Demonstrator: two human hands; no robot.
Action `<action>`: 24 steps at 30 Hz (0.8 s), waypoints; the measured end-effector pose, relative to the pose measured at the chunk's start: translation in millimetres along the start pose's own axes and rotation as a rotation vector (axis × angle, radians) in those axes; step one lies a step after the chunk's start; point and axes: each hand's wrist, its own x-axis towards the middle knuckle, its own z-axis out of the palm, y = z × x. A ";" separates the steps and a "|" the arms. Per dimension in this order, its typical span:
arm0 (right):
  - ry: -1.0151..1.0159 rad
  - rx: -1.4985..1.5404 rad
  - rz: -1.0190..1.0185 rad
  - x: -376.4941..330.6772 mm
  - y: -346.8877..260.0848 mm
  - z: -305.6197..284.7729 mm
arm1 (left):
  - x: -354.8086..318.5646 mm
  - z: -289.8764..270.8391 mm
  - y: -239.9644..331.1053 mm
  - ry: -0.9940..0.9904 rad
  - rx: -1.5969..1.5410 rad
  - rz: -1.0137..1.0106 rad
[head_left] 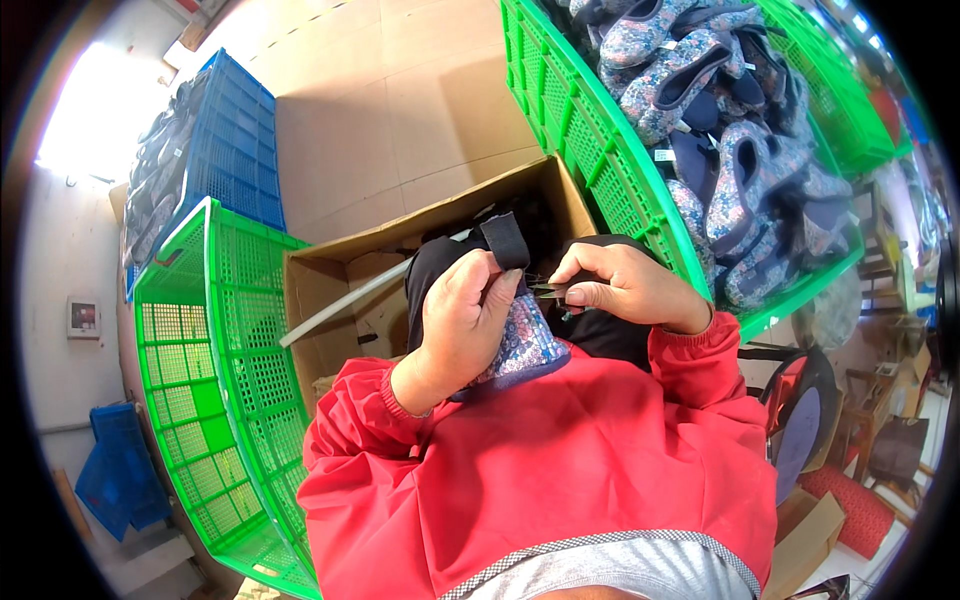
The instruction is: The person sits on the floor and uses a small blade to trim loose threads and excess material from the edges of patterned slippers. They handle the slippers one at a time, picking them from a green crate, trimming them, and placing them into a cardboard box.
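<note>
My left hand [460, 312] pinches a floral fabric shoe [527, 338] with a dark blue edge, held over my lap. A dark strap [505, 241] stands up from the shoe above my fingertips. Close by on the right, my right hand [628, 288] is closed round small thread snips [548, 291]. Their blades point left, toward fine threads beside the strap. The grip of the snips is mostly hidden by my fingers. Part of the shoe lies behind my left hand.
In front of my knees stands an open cardboard box [575, 198], with a pale rod [348, 301] across it. A green crate [596, 145] heaped with floral shoes [745, 185] is at right. At left stand another green crate [262, 350] and a blue crate [235, 145] with dark shoes.
</note>
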 end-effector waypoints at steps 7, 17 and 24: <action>-0.014 -0.066 0.008 6.2 -6.3 -0.8 | -0.6 -1.2 -0.6 -0.023 -0.028 -0.037; -0.109 -0.155 0.048 9.1 -22.0 -6.8 | -3.9 -2.4 3.7 -0.057 -0.089 -0.069; -0.096 -0.152 0.041 6.8 -22.3 -5.9 | -6.3 1.8 0.7 -0.042 -0.116 -0.089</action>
